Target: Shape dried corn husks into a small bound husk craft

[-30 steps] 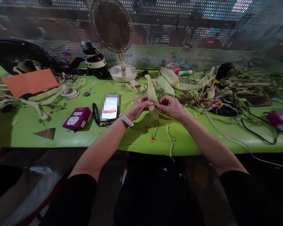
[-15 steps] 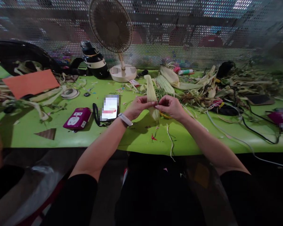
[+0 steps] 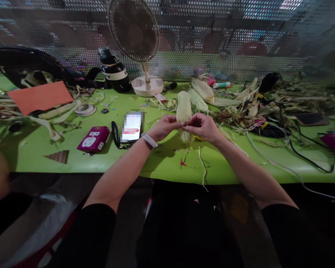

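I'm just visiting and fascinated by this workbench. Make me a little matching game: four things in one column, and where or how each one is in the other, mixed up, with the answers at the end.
Things
1. pale husk
2. fan
3. phone
4. orange sheet

Where or how
A. standing beside the black bottle
B. among plant scraps at the picture's left
C. held by the left hand and the right hand
D. lit up, right of the purple box

Right pairs: 1-C, 2-A, 3-D, 4-B
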